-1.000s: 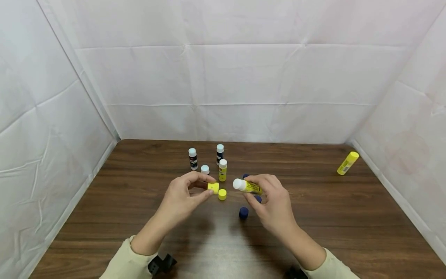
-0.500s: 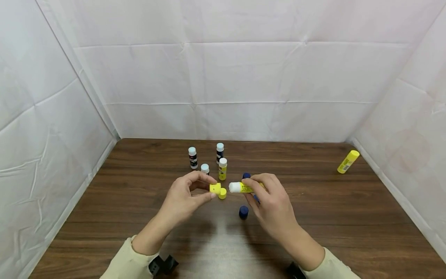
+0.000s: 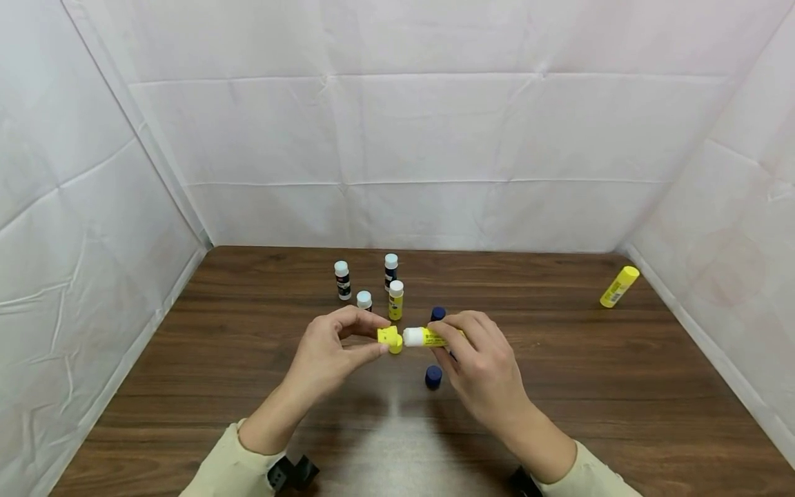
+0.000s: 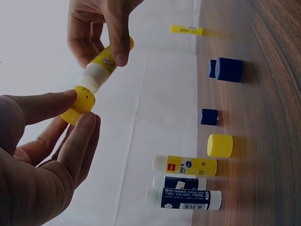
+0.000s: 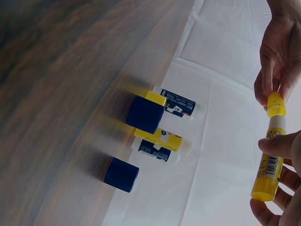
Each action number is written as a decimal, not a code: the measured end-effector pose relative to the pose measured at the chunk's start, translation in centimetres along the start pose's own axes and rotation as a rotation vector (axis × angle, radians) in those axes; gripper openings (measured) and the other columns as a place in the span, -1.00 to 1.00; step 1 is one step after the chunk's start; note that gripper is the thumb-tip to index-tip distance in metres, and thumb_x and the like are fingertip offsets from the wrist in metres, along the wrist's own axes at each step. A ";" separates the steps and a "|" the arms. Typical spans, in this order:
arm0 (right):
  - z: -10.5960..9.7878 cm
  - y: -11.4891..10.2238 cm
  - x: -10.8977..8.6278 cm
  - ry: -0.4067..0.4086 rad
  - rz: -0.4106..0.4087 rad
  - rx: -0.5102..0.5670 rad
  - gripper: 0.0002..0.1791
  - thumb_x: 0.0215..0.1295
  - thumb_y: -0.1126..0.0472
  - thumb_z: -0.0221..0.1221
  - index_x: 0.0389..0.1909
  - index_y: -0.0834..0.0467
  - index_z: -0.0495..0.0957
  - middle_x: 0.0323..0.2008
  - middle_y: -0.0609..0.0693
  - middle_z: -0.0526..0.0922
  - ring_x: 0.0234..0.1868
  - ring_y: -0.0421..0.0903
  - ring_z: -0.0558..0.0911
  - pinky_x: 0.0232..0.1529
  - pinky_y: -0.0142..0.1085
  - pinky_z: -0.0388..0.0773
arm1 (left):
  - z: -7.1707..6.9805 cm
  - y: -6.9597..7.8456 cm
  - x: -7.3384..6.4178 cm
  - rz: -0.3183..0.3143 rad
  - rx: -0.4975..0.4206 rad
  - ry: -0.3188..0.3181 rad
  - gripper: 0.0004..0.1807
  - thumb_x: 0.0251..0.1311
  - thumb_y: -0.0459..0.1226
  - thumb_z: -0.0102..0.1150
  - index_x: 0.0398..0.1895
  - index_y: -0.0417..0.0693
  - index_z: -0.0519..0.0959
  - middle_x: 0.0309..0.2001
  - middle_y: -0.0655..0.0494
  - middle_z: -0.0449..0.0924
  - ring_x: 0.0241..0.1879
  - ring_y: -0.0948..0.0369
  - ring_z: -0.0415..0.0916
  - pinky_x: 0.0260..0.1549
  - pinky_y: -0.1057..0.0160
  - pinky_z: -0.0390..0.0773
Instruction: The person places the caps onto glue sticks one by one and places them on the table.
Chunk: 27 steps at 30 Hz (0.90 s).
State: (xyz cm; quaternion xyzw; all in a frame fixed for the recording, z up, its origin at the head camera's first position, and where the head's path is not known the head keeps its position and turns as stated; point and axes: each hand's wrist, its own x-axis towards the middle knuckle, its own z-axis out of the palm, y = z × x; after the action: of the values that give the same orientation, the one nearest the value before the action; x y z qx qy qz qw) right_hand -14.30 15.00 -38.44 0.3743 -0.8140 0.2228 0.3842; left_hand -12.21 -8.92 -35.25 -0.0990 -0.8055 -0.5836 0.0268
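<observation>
Between thumb and fingers, my left hand (image 3: 326, 352) pinches a yellow cap (image 4: 82, 102). My right hand (image 3: 487, 366) grips an uncapped yellow glue stick (image 5: 269, 170), tilted sideways in the head view with its white end pointing at the cap. Cap and white end lie very close together; whether they touch I cannot tell. Below them on the table stands a second yellow cap (image 4: 220, 145), partly hidden in the head view. Dark blue caps (image 3: 433, 377) stand near my right hand, one mostly hidden behind its fingers.
Beyond my hands stand an uncapped yellow glue stick (image 3: 395, 301) and dark blue ones with white tops, including a blue glue stick (image 3: 343, 280) at left. A capped yellow glue stick (image 3: 619, 287) stands at far right. White sheeting (image 3: 397, 138) walls the wooden table (image 3: 248, 331).
My right hand has turned the glue stick level and brought its white end leftward to the cap. My left hand has shifted the cap slightly right.
</observation>
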 end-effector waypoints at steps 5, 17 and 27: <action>0.0 -0.3 0.0 -0.008 -0.007 0.004 -0.58 -0.04 0.39 0.55 -0.09 0.20 0.70 -0.12 0.04 0.66 -0.07 0.03 0.62 -0.05 -0.08 0.63 | 0.3 -0.1 0.0 -0.027 -0.002 -0.019 -0.74 0.12 -0.40 0.47 -0.14 0.04 0.73 -0.17 0.15 0.74 -0.11 0.18 0.68 -0.24 0.27 0.66; 0.2 -0.5 -0.1 -0.029 -0.008 -0.011 -0.56 -0.06 0.36 0.57 -0.10 0.19 0.70 -0.12 0.04 0.66 -0.08 0.02 0.62 -0.03 -0.09 0.63 | 0.6 -0.1 -0.1 -0.012 0.011 -0.035 -0.76 0.14 -0.36 0.47 -0.11 -0.02 0.72 -0.13 0.10 0.74 -0.08 0.11 0.69 -0.25 0.27 0.67; 0.0 -0.7 0.0 -0.045 -0.002 -0.039 -0.58 -0.03 0.33 0.57 -0.10 0.18 0.71 -0.12 0.04 0.65 -0.06 0.03 0.62 -0.06 -0.08 0.63 | 0.8 0.0 0.0 -0.005 0.031 -0.042 -0.77 0.14 -0.33 0.48 -0.12 0.01 0.72 -0.14 0.12 0.74 -0.12 0.19 0.68 -0.25 0.24 0.66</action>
State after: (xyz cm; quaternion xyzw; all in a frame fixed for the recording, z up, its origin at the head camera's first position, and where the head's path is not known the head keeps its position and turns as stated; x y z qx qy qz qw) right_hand -13.76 14.61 -38.43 0.3726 -0.8262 0.1982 0.3732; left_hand -12.12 -8.21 -35.54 -0.1089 -0.8151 -0.5689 0.0100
